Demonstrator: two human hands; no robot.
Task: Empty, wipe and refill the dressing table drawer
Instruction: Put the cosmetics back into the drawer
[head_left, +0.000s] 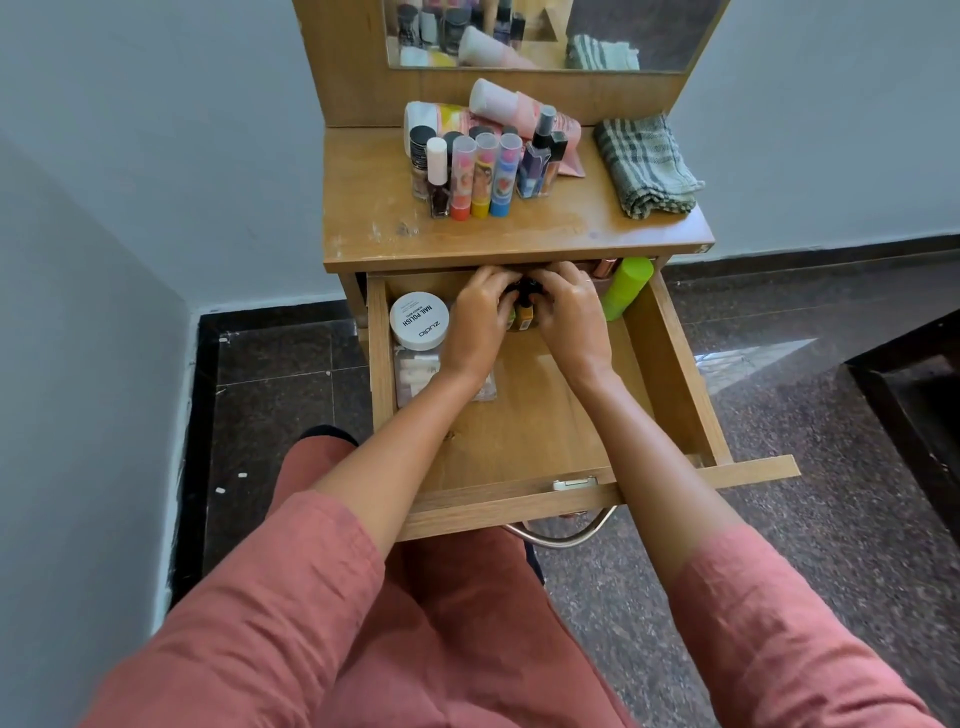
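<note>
We see both hands deep in the open drawer (670, 364), at its back under the tabletop (519, 234) edge. Left hand (480, 319) and right hand (571, 317) sit close together, fingers curled in around a small cluster of bottles (524, 317): yellow-amber glass, black caps showing between the fingers. Both hands look closed on that cluster; we cannot tell how many bottles there are or which hand bears them.

Just left of the left hand: a white round tub (420, 321) labelled nail polish, standing on the drawer floor. Under the left wrist and nearer us: a clear plastic packet (415, 371) with whitish pieces, lying flat. Just right of the right hand: a lime green bottle (626, 288) leaning in the back right corner, with a rose-gold item (605, 266) beside it, mostly hidden under the tabletop edge. Nearer us than the hands, the drawer floor is bare wood.

Beyond the hands, on the tabletop: a group of upright cosmetics, including three lip balm sticks (483, 176) with orange, yellow and blue bases, a nail polish bottle (438, 179), a spray bottle (540, 150) and pink tubes (498, 104) lying behind. Beyond and right of the right hand: a folded checked cloth (647, 166). A mirror (545, 31) stands at the back.
</note>
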